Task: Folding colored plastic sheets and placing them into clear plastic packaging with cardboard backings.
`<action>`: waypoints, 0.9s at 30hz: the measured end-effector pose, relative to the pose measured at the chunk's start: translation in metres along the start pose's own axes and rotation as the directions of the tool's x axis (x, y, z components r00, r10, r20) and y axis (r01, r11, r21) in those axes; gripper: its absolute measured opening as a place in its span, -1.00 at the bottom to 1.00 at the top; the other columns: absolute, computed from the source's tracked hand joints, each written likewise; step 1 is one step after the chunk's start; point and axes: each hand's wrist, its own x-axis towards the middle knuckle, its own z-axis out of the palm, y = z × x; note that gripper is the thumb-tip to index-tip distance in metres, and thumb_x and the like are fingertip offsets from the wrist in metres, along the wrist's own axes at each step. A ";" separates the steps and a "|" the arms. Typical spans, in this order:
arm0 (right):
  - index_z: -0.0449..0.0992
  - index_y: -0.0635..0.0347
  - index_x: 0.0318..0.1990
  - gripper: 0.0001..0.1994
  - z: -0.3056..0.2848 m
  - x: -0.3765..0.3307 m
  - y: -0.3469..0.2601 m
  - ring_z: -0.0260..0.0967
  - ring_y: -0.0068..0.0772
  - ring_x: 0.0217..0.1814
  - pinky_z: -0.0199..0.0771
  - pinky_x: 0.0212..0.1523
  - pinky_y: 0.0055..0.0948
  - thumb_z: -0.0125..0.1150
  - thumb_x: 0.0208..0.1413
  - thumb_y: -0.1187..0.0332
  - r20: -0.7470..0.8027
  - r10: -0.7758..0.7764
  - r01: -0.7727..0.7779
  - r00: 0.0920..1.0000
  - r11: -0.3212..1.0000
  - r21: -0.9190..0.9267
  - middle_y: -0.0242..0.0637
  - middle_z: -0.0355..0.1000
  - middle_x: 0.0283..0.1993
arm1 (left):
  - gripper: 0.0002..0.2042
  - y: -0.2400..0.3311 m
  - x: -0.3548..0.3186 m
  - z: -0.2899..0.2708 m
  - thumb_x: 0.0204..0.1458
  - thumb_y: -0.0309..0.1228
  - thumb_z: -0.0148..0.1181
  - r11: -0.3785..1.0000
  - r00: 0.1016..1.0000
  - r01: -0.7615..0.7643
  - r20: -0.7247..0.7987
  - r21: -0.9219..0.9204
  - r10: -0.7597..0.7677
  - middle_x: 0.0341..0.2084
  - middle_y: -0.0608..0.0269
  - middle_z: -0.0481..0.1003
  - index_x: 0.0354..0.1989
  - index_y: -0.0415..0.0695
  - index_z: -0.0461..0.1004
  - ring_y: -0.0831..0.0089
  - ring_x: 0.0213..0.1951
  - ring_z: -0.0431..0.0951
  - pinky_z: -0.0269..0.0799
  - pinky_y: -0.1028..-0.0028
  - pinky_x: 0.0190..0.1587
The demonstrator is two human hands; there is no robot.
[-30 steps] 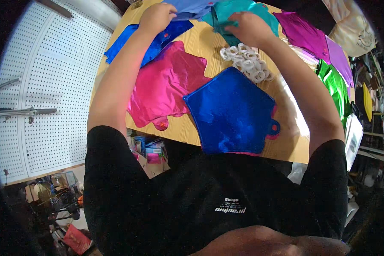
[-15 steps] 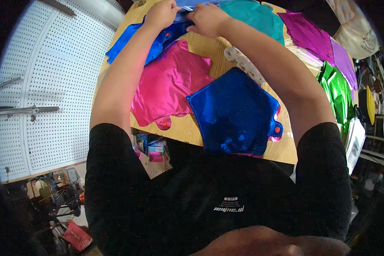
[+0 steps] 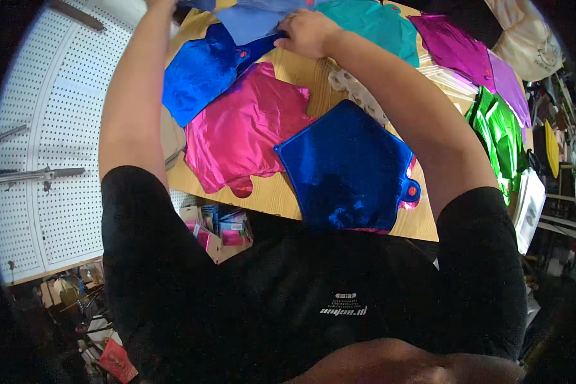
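Note:
My right hand [image 3: 310, 33] is at the far side of the table, its fingers and thumb closed on the edge of a flat, shiny blue foil balloon [image 3: 198, 77]. Beyond it lies a paler blue foil balloon [image 3: 253, 22], and a teal one [image 3: 372, 33] spreads to the right. My left hand [image 3: 160, 4] reaches the top left edge of the picture; its fingers are cut off. Between my arms lie a crumpled pink foil balloon [image 3: 249, 128] and, nearer me, a dark blue five-sided one [image 3: 349, 169] with a round tab.
Pale joined rings [image 3: 358, 93] lie beside my right forearm. Magenta [image 3: 454, 51], lilac [image 3: 511, 89] and green [image 3: 500, 137] foil balloons line the right side of the wooden table [image 3: 275, 195]. A white pegboard [image 3: 64, 147] stands at left; a box of packets [image 3: 224, 230] sits below the table edge.
My left hand has left my right hand and swung up and left to the picture's edge. The blue balloon's left part has spread nearer me. My right hand stays almost in place.

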 end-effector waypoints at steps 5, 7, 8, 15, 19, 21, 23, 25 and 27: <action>0.64 0.15 0.03 -0.44 0.001 0.014 -0.013 0.45 0.06 0.23 0.49 0.23 0.03 0.07 0.29 -0.19 -0.036 -0.058 0.058 0.998 0.998 -0.003 -0.11 0.60 0.06 | -0.75 0.030 0.009 -0.069 0.19 -0.38 0.07 0.787 0.897 -0.072 -0.305 0.613 0.320 -0.18 -0.35 0.61 -0.14 -0.32 0.54 -0.25 -0.06 0.61 0.49 0.04 0.02; 0.65 0.14 0.00 -0.43 0.000 0.017 -0.018 0.43 0.09 0.24 0.49 0.21 0.08 0.03 0.31 -0.21 -0.063 -0.106 0.108 0.992 0.994 0.029 -0.09 0.60 0.05 | -0.73 0.048 0.006 -0.088 0.22 -0.33 0.10 0.713 0.903 0.049 -0.335 0.700 0.268 -0.20 -0.37 0.59 -0.14 -0.34 0.53 -0.26 -0.08 0.60 0.50 0.04 -0.01; 0.65 0.14 0.00 -0.43 0.003 0.006 0.001 0.43 0.09 0.24 0.49 0.21 0.08 0.03 0.31 -0.21 -0.041 -0.062 0.063 0.997 0.998 0.013 -0.09 0.60 0.05 | -0.73 0.067 -0.010 -0.049 0.22 -0.32 0.13 0.684 0.910 -0.078 -0.229 0.725 0.346 -0.21 -0.34 0.59 -0.15 -0.33 0.53 -0.24 -0.10 0.60 0.50 0.04 -0.03; 0.58 0.25 0.12 -0.23 -0.057 -0.009 -0.031 0.56 0.04 0.01 0.57 0.03 -0.08 -0.03 0.28 -0.37 0.026 0.324 -0.211 0.946 0.551 0.807 0.00 0.60 -0.02 | -0.80 0.231 -0.231 -0.024 0.14 -0.38 0.21 0.453 0.820 -0.540 0.322 0.709 0.474 -0.20 -0.14 0.60 -0.15 -0.25 0.54 -0.19 -0.12 0.59 0.49 0.01 -0.05; 0.49 0.08 0.23 -0.18 -0.146 -0.077 -0.094 0.60 -0.15 0.00 0.68 -0.08 -0.20 -0.01 0.21 -0.49 0.487 0.047 -0.384 0.872 -0.551 0.741 -0.13 0.58 0.02 | -0.88 0.197 -0.298 -0.038 0.10 -0.47 0.31 0.235 0.460 -0.842 0.418 0.487 0.783 -0.21 0.18 0.68 -0.19 -0.12 0.64 0.24 -0.22 0.70 0.59 0.35 -0.18; 0.53 0.06 0.12 -0.36 -0.122 -0.104 -0.086 0.61 -0.19 -0.08 0.68 -0.16 -0.28 0.11 0.27 -0.34 0.169 0.159 -0.100 0.973 -0.372 0.923 -0.20 0.60 -0.04 | -0.87 0.207 -0.338 -0.031 0.08 -0.50 0.30 0.275 0.390 -0.911 0.432 0.307 0.813 -0.19 0.22 0.67 -0.19 -0.11 0.63 0.28 -0.15 0.70 0.61 0.37 -0.14; 0.55 0.04 0.08 -0.42 -0.092 -0.141 -0.051 0.61 -0.21 -0.13 0.67 -0.19 -0.30 0.13 0.29 -0.28 -0.173 -0.045 0.155 0.984 -0.267 0.951 -0.23 0.60 -0.06 | -0.82 0.217 -0.378 -0.027 0.04 -0.46 0.30 0.388 0.418 -0.907 0.467 0.163 0.779 -0.17 0.21 0.66 -0.16 -0.12 0.65 0.26 -0.06 0.70 0.64 0.30 -0.10; 0.55 0.08 0.10 -0.66 -0.116 -0.188 -0.070 0.53 -0.47 -0.07 0.52 -0.07 -0.36 0.35 0.25 0.18 0.392 0.430 -0.344 0.813 -0.189 0.920 -0.37 0.60 -0.07 | -0.81 0.220 -0.412 -0.029 0.04 -0.46 0.30 0.443 0.436 -0.890 0.473 0.102 0.766 -0.15 0.20 0.66 -0.16 -0.12 0.65 0.23 -0.06 0.70 0.64 0.28 -0.10; 0.55 0.24 0.07 -0.63 -0.127 -0.220 -0.089 0.58 -0.35 -0.08 0.63 -0.07 -0.30 0.36 0.25 0.19 0.339 0.555 -0.367 0.759 -0.066 0.928 -0.23 0.61 -0.10 | -0.81 0.219 -0.440 -0.029 0.02 -0.45 0.29 0.529 0.473 -0.848 0.470 0.014 0.745 -0.14 0.20 0.66 -0.18 -0.14 0.66 0.18 -0.06 0.70 0.66 0.24 -0.09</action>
